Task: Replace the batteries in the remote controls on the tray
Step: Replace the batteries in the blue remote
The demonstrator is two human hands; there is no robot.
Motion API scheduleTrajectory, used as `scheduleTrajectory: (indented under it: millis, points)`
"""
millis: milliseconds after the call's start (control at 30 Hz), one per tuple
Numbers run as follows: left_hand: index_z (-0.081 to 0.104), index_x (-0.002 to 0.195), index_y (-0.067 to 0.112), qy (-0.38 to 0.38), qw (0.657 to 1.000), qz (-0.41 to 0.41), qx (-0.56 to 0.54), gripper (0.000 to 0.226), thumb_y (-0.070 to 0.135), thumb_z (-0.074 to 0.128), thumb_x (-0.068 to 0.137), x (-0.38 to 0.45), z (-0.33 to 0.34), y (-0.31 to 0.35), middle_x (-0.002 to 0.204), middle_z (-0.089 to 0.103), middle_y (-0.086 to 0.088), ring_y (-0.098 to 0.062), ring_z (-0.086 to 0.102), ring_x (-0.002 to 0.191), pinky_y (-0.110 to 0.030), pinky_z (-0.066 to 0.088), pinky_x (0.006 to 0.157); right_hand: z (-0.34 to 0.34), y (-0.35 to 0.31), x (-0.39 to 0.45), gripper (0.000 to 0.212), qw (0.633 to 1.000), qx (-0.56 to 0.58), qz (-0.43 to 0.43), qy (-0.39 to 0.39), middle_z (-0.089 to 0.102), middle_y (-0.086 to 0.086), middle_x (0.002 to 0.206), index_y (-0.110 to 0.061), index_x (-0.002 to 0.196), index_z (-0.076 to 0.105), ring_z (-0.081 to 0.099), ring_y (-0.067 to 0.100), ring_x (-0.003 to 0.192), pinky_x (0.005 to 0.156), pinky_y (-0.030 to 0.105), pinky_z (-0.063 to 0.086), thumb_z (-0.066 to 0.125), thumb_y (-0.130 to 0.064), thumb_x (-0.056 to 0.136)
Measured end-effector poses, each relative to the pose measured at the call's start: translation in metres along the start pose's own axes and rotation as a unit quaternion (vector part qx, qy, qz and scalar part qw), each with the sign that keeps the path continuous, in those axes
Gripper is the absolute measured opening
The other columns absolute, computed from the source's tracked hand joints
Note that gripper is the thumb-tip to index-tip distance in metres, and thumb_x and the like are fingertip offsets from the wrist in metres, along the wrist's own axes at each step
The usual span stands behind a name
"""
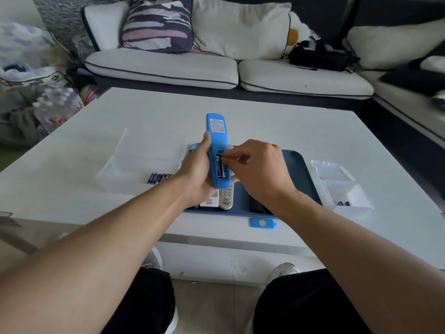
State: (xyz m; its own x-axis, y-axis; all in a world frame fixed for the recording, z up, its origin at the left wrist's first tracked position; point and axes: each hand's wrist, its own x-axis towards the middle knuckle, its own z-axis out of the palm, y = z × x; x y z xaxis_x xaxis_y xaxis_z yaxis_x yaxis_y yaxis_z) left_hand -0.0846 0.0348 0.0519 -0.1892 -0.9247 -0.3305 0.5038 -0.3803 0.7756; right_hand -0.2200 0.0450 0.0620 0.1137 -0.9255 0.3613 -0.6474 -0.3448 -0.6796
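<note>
The left hand (201, 174) has its grip wrapped round a long bright-blue plastic remote control (216, 145), held back side up and tilted above the left part of a dark-blue rounded plastic tray (302, 169) on the white counter (265, 121). The remote's battery bay is uncovered, and two dark-blue cylindrical batteries (221, 168) lie side by side in it. The right hand (261, 165) reaches in from the right, its fingertips (227, 157) pinched at the far end of the right-hand battery.

On the tray beneath the hands lie a white remote control (209, 202) and a cream remote control with grey buttons (226, 198); a black remote (256, 206) shows partly under the right wrist. A small blue battery cover with a yellow sticker (262, 222) lies on the counter just near of the tray. To the left, a clear plastic box (125, 165) holds a row of purple-blue batteries (159, 177). To the right, a small clear box with its lid open (346, 191) holds a few dark batteries (342, 202). A white sofa with cushions (168, 66) stands beyond the counter.
</note>
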Motion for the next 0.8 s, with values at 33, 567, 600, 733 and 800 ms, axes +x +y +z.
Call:
scheduleTrajectory:
  millis: [33, 567, 600, 733, 800]
  points:
    - [0.061, 0.109, 0.013, 0.002, 1.0, 0.012, 0.003, 0.055, 0.056, 0.028, 0.105, 0.0, 0.001, 0.0, 0.088, 0.068, -0.004, -0.017, 0.07, 0.067, -0.03, 0.058, 0.056, 0.0, -0.001, -0.001, 0.007, 0.998, 0.042, 0.046, -0.007, 0.071, -0.009, 0.08, -0.028, 0.09, 0.08, 0.064, 0.006, 0.072, 0.065, 0.023, 0.052, 0.074, -0.025, 0.087]
    - [0.055, 0.122, 0.022, 0.007, 0.987, 0.135, 0.084, 0.066, 0.071, 0.017, 0.098, 0.001, 0.011, 0.002, 0.127, 0.069, -0.01, -0.021, 0.066, 0.119, -0.039, 0.052, 0.097, 0.001, -0.023, 0.001, 0.018, 0.824, 0.414, 0.377, -0.081, 0.076, 0.001, 0.098, -0.018, 0.099, 0.077, 0.072, 0.007, 0.068, 0.056, 0.023, 0.056, 0.079, -0.028, 0.084]
    - [0.055, 0.121, 0.022, 0.009, 0.986, 0.139, 0.088, 0.065, 0.07, 0.017, 0.098, 0.001, 0.011, 0.003, 0.127, 0.069, -0.01, -0.021, 0.064, 0.121, -0.041, 0.05, 0.101, 0.001, -0.024, 0.001, 0.019, 0.82, 0.418, 0.382, -0.085, 0.076, 0.001, 0.099, -0.017, 0.099, 0.076, 0.072, 0.008, 0.07, 0.057, 0.024, 0.056, 0.08, -0.029, 0.084]
    - [0.055, 0.122, 0.024, 0.008, 0.983, 0.153, 0.103, 0.063, 0.068, 0.015, 0.099, -0.001, 0.011, 0.004, 0.128, 0.069, -0.009, -0.021, 0.063, 0.123, -0.045, 0.046, 0.109, 0.001, -0.026, 0.002, 0.025, 0.801, 0.432, 0.403, -0.1, 0.075, 0.001, 0.1, -0.015, 0.102, 0.074, 0.074, 0.011, 0.078, 0.058, 0.025, 0.057, 0.082, -0.029, 0.082]
    - [0.055, 0.122, 0.026, 0.009, 0.981, 0.159, 0.114, 0.062, 0.067, 0.014, 0.1, -0.001, 0.011, 0.003, 0.129, 0.068, -0.009, -0.021, 0.062, 0.124, -0.045, 0.045, 0.11, 0.001, -0.026, 0.003, 0.023, 0.795, 0.436, 0.41, -0.102, 0.075, 0.001, 0.098, -0.014, 0.099, 0.073, 0.073, 0.012, 0.079, 0.057, 0.025, 0.057, 0.081, -0.027, 0.082]
